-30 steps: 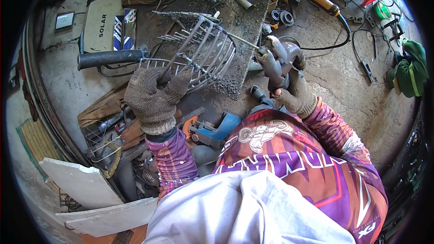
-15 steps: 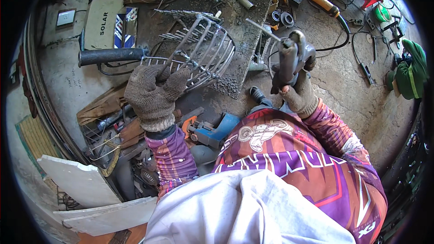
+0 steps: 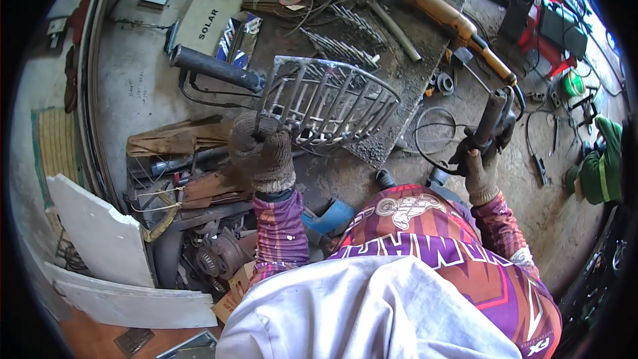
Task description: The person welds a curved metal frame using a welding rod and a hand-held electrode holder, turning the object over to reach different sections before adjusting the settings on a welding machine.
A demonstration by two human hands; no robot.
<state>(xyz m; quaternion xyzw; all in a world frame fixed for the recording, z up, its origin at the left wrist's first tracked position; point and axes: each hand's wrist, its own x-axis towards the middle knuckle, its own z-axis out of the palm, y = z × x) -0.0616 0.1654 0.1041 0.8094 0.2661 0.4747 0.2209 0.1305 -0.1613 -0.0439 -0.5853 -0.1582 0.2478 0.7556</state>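
My gloved left hand [image 3: 262,153] grips the near left corner of a cage-like basket [image 3: 327,101] made of welded metal rods. The basket is tilted above the edge of a dirty workbench [image 3: 372,151]. Off to the right, my gloved right hand [image 3: 482,169] is closed round a dark welding electrode holder [image 3: 490,118]. A thin electrode [image 3: 476,78] sticks out of its jaws toward the upper left, apart from the basket. The holder's cable [image 3: 420,149] loops down beside the bench.
An orange angle grinder [image 3: 438,14] lies across the bench's far right. Twisted metal rods [image 3: 359,23] and a metal tube [image 3: 397,32] lie behind the basket. A dark pipe [image 3: 219,70] extends at left. Scrap and tools crowd the floor below my left arm, near white boards [image 3: 100,233].
The basket has turned in my left hand and now shows its long side. My right hand with the electrode holder has moved away to the right and lower. The whole view has shifted too.
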